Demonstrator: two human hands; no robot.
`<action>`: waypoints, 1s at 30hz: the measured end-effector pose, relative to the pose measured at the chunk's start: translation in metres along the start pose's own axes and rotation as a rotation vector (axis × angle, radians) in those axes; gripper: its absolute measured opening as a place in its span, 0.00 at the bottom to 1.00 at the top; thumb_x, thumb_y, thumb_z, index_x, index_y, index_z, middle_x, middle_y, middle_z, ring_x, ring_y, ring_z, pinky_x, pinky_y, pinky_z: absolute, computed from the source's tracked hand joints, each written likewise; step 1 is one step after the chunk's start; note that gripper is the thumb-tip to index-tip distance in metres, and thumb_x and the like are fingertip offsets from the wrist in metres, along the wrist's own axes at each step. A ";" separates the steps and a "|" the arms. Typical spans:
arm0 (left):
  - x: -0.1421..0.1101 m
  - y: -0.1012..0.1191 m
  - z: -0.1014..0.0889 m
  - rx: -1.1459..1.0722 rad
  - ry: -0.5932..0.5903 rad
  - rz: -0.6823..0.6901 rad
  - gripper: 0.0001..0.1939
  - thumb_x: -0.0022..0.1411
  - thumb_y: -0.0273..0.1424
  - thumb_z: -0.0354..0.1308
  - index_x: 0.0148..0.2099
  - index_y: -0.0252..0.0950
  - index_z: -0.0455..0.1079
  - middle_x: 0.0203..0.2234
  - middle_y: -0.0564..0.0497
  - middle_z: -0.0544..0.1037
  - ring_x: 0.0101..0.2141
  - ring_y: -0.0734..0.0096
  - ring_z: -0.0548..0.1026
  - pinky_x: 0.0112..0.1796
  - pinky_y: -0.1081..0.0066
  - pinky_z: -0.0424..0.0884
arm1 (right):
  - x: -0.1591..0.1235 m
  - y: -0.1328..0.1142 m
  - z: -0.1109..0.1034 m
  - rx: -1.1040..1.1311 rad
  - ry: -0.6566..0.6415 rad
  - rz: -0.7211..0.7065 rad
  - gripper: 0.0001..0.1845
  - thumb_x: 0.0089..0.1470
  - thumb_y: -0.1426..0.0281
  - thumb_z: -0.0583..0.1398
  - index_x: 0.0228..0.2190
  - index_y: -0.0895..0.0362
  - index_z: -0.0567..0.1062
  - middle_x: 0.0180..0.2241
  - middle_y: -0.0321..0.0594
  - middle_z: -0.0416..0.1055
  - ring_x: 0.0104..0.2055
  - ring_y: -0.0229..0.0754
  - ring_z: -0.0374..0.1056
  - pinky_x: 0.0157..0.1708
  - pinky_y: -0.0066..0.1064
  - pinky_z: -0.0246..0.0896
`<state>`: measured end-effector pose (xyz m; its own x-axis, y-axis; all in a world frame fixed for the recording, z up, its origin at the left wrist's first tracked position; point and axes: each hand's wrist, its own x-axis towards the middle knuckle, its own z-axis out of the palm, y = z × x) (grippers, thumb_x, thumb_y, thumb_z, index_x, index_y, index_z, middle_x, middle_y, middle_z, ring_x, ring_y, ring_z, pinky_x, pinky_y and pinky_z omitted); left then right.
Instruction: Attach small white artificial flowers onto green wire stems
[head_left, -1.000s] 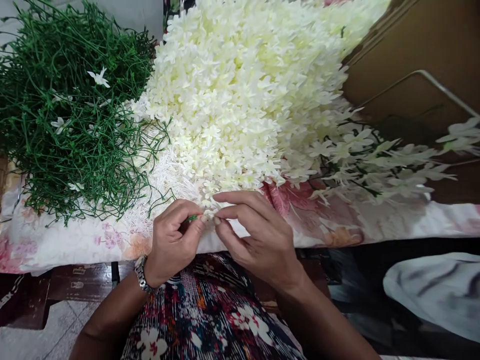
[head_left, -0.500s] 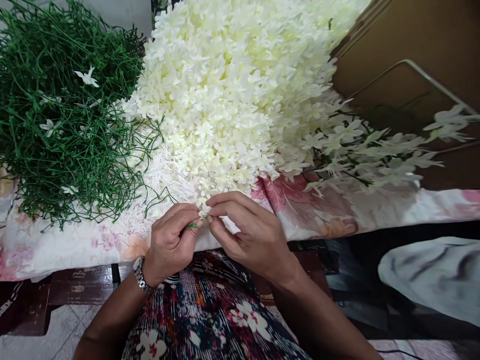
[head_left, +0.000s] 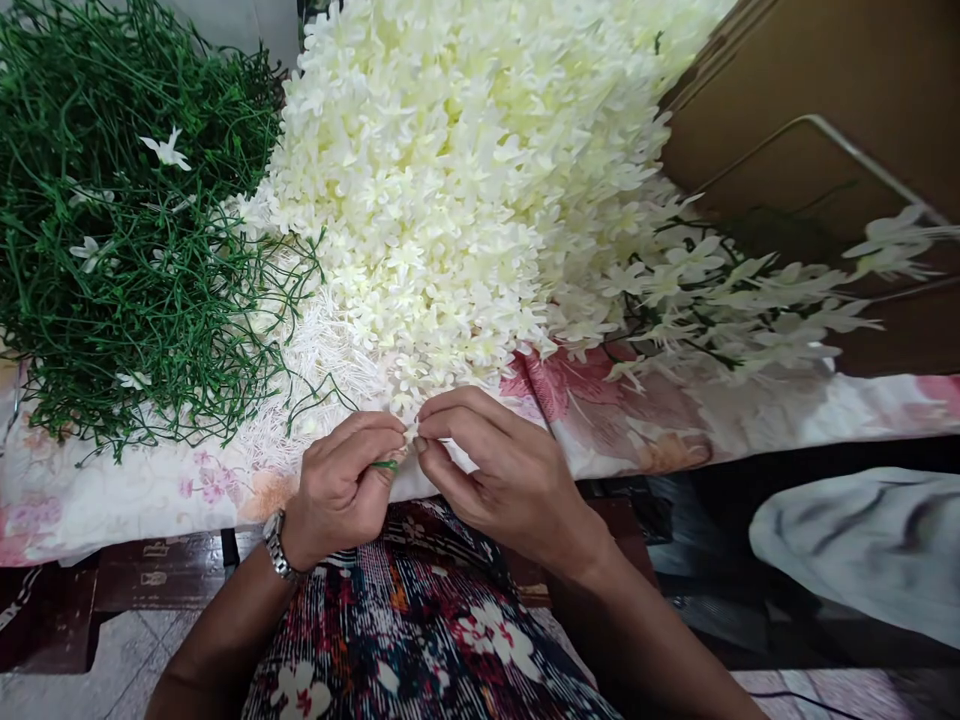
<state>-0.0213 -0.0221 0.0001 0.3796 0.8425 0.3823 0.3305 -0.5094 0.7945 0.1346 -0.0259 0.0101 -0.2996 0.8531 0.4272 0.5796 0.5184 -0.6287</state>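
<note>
A small white flower [head_left: 410, 430] is held between the fingertips of two bare hands, just inside the near edge of a bench [head_left: 131, 505] covered in flowered cloth. A short green stem [head_left: 385, 465] is pinched between the thumb and fingers of the left hand [head_left: 349, 485]; its visible part lies roughly level, along the run of the near edge. The flower is gripped from the other side by the thumb and forefinger of the right hand [head_left: 506, 475]. The flower sits just right of the left fingertips and at the tips of the right ones, so neither hand can be called clearly nearer. It is too small and too covered by fingers for its own long axis to be told, and whether flower and stem are joined cannot be made out.

Straight beyond the fingertips, toward the far edge, a large heap of white flowers [head_left: 450, 200] is piled. A tangle of green stems [head_left: 127, 250] is spread at the left end of the bench, nearer the left hand. Between the two, thin white stalks [head_left: 326, 335] are scattered. Toward the right end, well apart from the right hand, white flower sprays [head_left: 735, 300] are laid beside a brown box [head_left: 840, 110].
</note>
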 end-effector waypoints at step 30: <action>-0.002 -0.001 0.006 -0.215 0.097 -0.193 0.09 0.51 0.18 0.52 0.33 0.34 0.69 0.26 0.53 0.73 0.28 0.78 0.69 0.30 0.77 0.66 | -0.006 0.001 0.004 -0.013 -0.035 -0.060 0.04 0.47 0.80 0.53 0.28 0.61 0.66 0.28 0.42 0.65 0.34 0.36 0.61 0.33 0.29 0.62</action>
<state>-0.0174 -0.0246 -0.0046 0.2400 0.9381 0.2499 0.1936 -0.2985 0.9346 0.1345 -0.0301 0.0042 -0.3598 0.8223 0.4409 0.5695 0.5678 -0.5943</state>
